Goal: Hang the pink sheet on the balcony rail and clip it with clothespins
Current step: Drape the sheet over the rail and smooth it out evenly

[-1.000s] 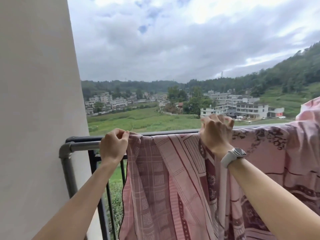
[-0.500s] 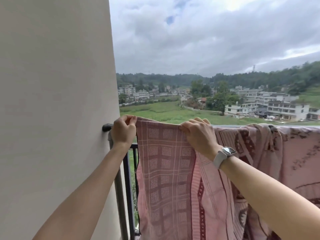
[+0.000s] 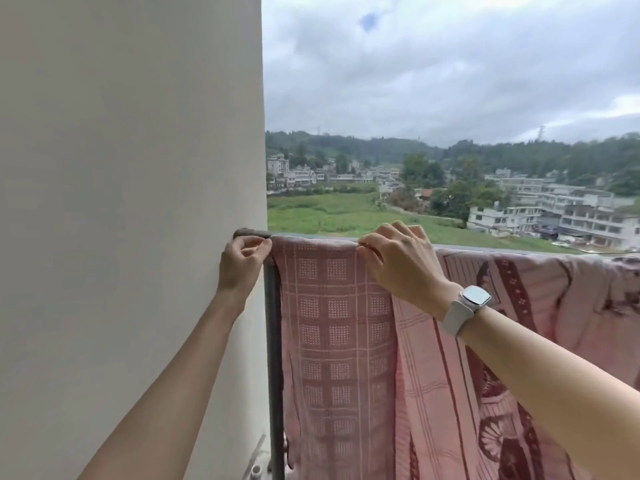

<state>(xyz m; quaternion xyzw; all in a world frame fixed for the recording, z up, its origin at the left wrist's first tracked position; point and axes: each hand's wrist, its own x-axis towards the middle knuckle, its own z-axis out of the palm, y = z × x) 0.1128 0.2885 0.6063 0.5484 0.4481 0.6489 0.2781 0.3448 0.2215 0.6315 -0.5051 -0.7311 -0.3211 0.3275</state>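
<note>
The pink patterned sheet [image 3: 332,327] hangs draped over the dark metal balcony rail [image 3: 519,249] and falls toward me. My left hand [image 3: 240,265] pinches the sheet's left top corner at the rail's bend beside the wall. My right hand [image 3: 401,261], with a white watch on its wrist, pinches the sheet's top fold on the rail a little to the right. The stretch between my hands lies flat; further right the cloth is bunched in folds. No clothespins are in view.
A plain white wall [image 3: 131,202] fills the left half, right against the rail's end. The rail's vertical post [image 3: 273,358] runs down beside the sheet. Beyond the rail lie a green field, buildings and wooded hills far below.
Both hands have slid the sheet's left edge leftward along the rail to its end at the wall. The bunched cloth between them has spread flat. My view turned left.
</note>
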